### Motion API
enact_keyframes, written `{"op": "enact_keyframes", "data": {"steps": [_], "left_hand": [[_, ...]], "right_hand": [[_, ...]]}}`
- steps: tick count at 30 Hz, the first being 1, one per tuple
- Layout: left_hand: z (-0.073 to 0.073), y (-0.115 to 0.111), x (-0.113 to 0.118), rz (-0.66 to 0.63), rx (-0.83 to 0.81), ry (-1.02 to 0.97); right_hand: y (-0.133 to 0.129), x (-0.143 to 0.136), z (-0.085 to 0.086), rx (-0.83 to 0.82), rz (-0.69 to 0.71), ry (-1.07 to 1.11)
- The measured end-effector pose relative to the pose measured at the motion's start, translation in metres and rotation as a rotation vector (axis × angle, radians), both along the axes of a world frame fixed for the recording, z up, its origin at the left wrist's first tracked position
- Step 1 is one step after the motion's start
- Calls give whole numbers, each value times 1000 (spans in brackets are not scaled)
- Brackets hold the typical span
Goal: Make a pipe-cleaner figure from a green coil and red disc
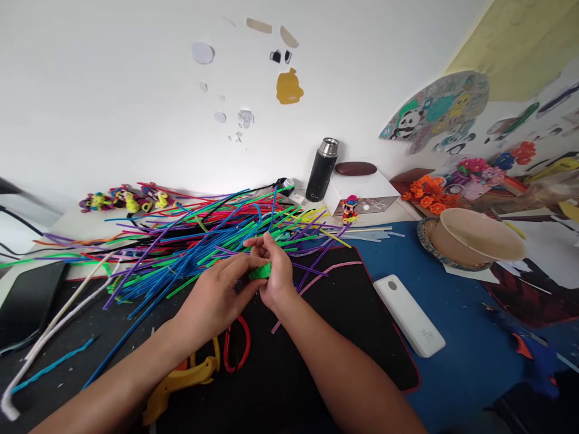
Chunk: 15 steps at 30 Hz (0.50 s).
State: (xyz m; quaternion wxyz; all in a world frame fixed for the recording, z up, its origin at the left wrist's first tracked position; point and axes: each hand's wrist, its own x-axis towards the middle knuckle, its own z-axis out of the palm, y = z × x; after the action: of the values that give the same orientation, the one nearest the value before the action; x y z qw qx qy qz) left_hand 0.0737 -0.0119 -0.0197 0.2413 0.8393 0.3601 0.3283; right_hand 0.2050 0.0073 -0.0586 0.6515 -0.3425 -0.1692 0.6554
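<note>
Between my two hands is a small bright green fuzzy piece (260, 271), which looks like coiled pipe cleaner. My left hand (221, 286) pinches it from the left between thumb and fingers. My right hand (277, 274) is curled round its right side, with the fingertips partly hidden. Just beyond the hands lies a wide heap of pipe cleaners (181, 253) in blue, green, purple, red and other colours. Below my hands, red-handled scissors (248, 343) rest on the black mat (353, 325), and a yellow-handled tool (181, 386) lies partly under my left forearm.
A white power bank (409, 316) lies at the mat's right edge. Farther right stands a cream bowl (484, 238). At the back are a black flask (322, 172), a white box (362, 193) with a small doll (350, 210), and orange flowers (432, 194). A dark tablet (34, 301) lies left.
</note>
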Motion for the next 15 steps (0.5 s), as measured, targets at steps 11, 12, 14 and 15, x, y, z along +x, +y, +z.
{"op": "enact_keyframes", "data": {"steps": [11,12,14,15], "left_hand": [[-3,5,0,68,-269,-222],[-3,6,0,64,-323,-258],[-4,7,1,52,-431,-351],[-4,7,1,45,-475,-393]], "right_hand": [[1,4,3,-11,8,-19],[1,4,2,-20,2,-18],[2,3,-1,-54,8,-12],[2,2,-2,-69,18,-9]]}}
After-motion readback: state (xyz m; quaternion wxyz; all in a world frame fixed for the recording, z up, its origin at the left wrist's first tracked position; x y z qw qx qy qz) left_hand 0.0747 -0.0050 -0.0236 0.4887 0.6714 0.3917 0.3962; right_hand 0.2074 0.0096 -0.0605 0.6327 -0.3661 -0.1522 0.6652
